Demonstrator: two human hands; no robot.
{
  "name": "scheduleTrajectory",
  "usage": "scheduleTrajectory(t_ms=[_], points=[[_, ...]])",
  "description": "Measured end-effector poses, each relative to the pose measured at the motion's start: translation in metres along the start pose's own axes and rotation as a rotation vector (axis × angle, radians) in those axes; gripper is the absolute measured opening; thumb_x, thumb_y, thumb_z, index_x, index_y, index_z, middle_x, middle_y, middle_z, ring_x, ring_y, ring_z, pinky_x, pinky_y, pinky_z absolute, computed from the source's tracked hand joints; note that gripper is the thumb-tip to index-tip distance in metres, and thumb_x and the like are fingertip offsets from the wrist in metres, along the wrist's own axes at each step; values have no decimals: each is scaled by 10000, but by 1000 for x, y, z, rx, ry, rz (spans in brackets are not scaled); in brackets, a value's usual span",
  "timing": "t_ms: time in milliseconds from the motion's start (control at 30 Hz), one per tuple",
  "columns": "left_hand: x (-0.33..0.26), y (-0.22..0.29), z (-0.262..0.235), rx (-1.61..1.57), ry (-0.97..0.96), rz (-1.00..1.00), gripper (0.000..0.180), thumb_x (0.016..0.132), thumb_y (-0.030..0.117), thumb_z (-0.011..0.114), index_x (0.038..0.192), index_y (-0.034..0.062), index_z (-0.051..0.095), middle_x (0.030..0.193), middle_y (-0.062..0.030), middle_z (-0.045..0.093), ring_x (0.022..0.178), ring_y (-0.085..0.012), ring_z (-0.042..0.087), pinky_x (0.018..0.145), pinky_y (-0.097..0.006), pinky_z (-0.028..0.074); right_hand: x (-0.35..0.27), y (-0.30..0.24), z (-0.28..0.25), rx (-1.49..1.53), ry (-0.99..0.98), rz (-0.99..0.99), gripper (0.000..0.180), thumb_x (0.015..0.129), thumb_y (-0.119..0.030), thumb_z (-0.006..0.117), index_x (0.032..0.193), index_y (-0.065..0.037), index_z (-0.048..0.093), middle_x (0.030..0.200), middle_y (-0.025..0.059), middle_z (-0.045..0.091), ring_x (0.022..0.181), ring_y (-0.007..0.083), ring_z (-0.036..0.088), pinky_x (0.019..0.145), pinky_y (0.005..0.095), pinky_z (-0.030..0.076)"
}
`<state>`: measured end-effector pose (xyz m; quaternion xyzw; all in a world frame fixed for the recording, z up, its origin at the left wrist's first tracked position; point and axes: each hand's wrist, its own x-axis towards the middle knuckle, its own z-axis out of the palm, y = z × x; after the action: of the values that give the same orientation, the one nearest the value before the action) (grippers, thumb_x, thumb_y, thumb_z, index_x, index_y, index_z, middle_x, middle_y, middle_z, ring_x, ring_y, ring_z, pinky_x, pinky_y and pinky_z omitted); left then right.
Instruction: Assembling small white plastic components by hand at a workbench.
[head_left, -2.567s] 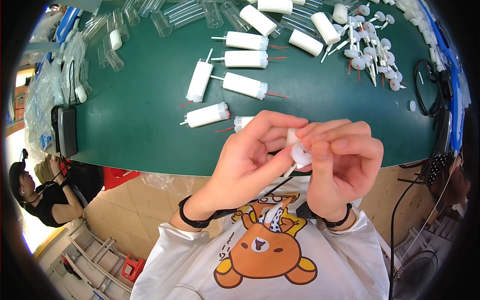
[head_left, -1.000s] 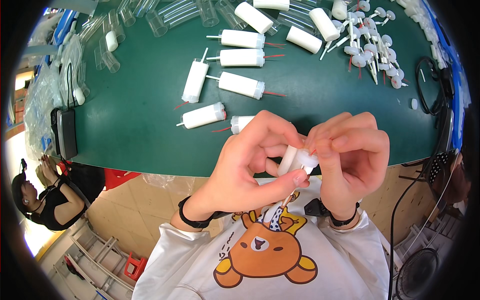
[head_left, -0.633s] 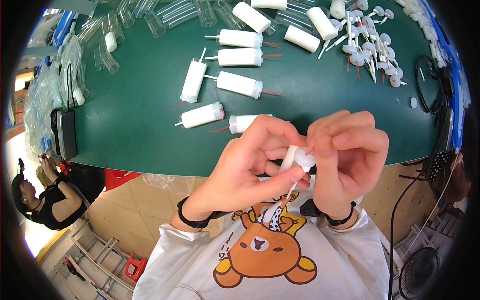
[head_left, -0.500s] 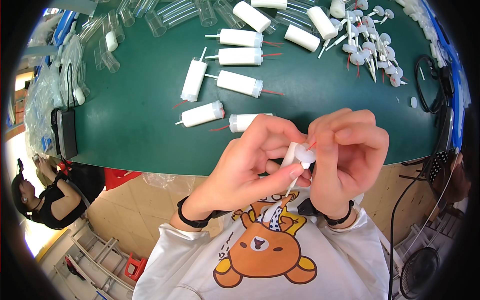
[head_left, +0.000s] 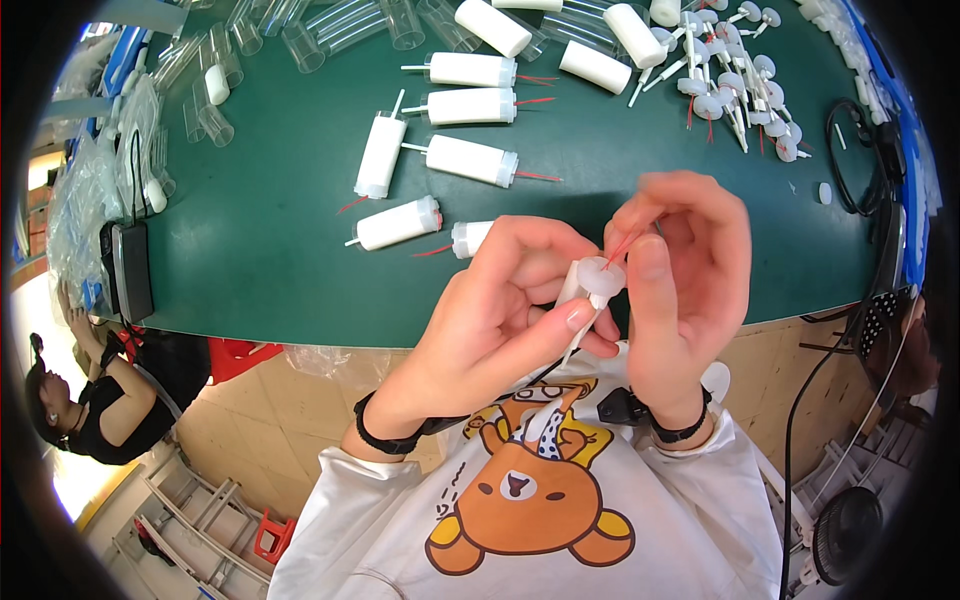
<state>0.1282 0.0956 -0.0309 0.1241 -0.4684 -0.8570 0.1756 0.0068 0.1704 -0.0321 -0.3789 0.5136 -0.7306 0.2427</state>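
Note:
A white stem piece with a round translucent disc (head_left: 600, 275) is pinched between the thumb and fingers of my left hand (head_left: 500, 320), its thin stem pointing down toward me. Within the same hand, partly hidden behind the thumb, sits a white cylinder (head_left: 570, 285). Thin red wires (head_left: 622, 246) rise from the disc, and the thumb and forefinger of my right hand (head_left: 690, 270) close on them. Beyond my left hand lies a white cylinder in a clear sleeve (head_left: 470, 238), partly covered by my fingers.
Several sleeved cylinders (head_left: 470, 160) with stems and red wires lie on the green table (head_left: 270, 220). Clear tubes (head_left: 350, 30) and bare white cylinders (head_left: 595, 67) are at the back, with a pile of disc pieces (head_left: 735, 85) at right. A person (head_left: 110, 390) sits at left.
My right hand has shifted up and slightly left, drawing the red wires upward from the disc. My left hand keeps its hold, with the disc now a little higher.

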Motion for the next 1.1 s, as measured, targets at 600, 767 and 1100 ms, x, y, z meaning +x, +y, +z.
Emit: scheduleTrajectory(t_ms=[600,767,1100], points=[[3,0,-5,-25,12,14,369,923,4,382,1269,4,256,1115,-215,523,859,-188,587,753,-325,518,-7,-13,-19,-425,-264,-89,474,623,16,712,1064,20,540,1017,146,548,876,259,535,758,335,448],[3,2,-1,-26,45,-2,350,925,11,377,1262,5,282,1054,-184,536,850,-202,607,757,-313,509,-6,-11,-23,-547,-309,-147,542,573,-11,749,1077,-6,549,1035,130,579,898,296,552,758,365,451],[3,3,-5,-121,25,-48,338,913,-12,372,1243,-5,300,1024,-189,548,844,-225,618,750,-334,522,-9,-10,-22,-573,-262,-238,543,520,-10,743,1042,16,599,961,110,593,786,261,579,681,325,468]])
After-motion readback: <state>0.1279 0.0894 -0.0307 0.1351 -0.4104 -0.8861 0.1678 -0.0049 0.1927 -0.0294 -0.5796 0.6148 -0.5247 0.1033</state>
